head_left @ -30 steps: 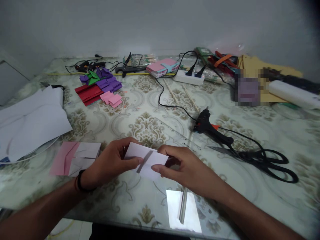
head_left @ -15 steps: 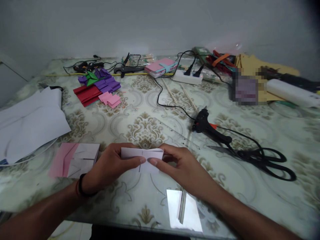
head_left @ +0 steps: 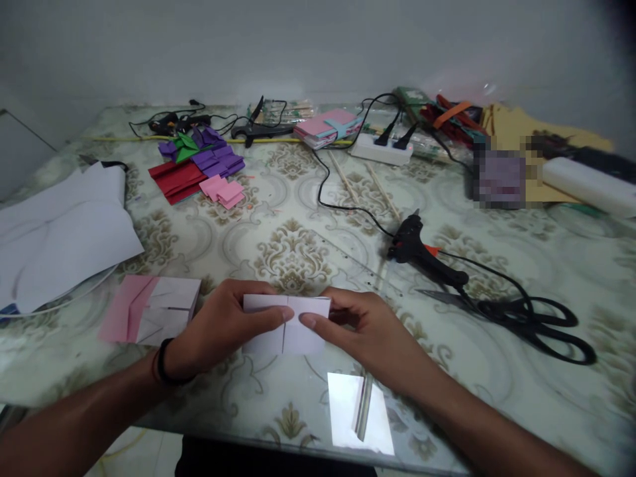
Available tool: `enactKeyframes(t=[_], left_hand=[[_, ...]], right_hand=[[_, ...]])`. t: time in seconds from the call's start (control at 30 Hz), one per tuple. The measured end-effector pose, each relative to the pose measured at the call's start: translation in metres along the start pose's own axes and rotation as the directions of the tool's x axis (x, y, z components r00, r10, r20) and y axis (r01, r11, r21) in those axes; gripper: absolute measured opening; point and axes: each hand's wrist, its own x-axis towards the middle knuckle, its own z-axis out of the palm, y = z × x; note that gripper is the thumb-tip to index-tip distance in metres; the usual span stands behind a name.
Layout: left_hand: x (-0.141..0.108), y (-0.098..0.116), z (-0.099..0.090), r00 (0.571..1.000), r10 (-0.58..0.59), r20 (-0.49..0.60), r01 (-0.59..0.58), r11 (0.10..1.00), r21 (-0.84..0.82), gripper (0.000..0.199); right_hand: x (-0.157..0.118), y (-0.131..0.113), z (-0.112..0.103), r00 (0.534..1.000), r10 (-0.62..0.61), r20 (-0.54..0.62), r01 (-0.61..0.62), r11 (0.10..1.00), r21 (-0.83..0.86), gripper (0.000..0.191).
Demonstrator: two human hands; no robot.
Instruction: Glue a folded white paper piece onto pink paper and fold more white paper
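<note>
Between my hands is a folded white sheet of paper point(head_left: 304, 338), its dark centre seam facing me. My left hand point(head_left: 226, 318) grips the left side, thumb flat on the front near the seam and fingers behind. On the right side, my right hand point(head_left: 365, 328) pinches it the same way, with the fingers mostly hidden. Left of my left wrist lies a pink and white folded paper point(head_left: 166, 308) on the table.
A black glue gun point(head_left: 422, 252) and black scissors point(head_left: 527, 318) lie to the right. A clear ruler point(head_left: 358, 264) is beyond my hands. White sheets point(head_left: 59, 238) cover the left. Coloured folded papers point(head_left: 218, 161) and a power strip point(head_left: 380, 150) sit farther back.
The folded paper has tilted so that more of its front face and seam shows. Both hands keep their hold. The whole view has shifted slightly.
</note>
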Motion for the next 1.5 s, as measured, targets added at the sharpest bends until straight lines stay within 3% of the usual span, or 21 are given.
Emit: enactKeyframes(t=[0.13,0.63,0.9,1.2,1.37,1.5], left_hand=[[0.0008,0.0009,-0.0001,1.000,0.000,-0.005,0.000,1.000,0.013,0.036],[0.0028,0.0022,0.0011,0.999,0.037,-0.008,-0.036,0.999,0.027,0.026],[0.0014,0.0051,0.0015,1.000,0.023,-0.002,-0.022,0.999,0.040,0.032],[0.0022,0.0028,0.0018,0.998,0.068,-0.010,-0.068,0.997,0.030,0.021],[0.0039,0.0004,0.0017,0.995,0.091,-0.034,-0.092,0.995,-0.027,0.022],[0.0046,0.0009,-0.0020,0.995,0.101,0.023,-0.101,0.994,0.028,0.021]], right_hand=[[0.0007,-0.0012,-0.0002,0.997,0.073,0.036,-0.075,0.995,0.058,0.033],[0.0001,-0.0003,0.0014,0.995,0.100,0.021,-0.102,0.982,0.160,0.039],[-0.0007,-0.0028,0.0012,0.994,0.107,0.029,-0.110,0.978,0.176,0.041],[-0.0014,-0.0049,0.0011,0.997,0.082,-0.004,-0.081,0.996,0.036,0.038],[-0.0006,-0.0061,-0.0005,0.999,0.029,-0.041,-0.025,0.995,0.095,0.035],[-0.0011,-0.0043,-0.0012,0.999,-0.002,-0.032,0.005,0.996,0.089,0.035]])
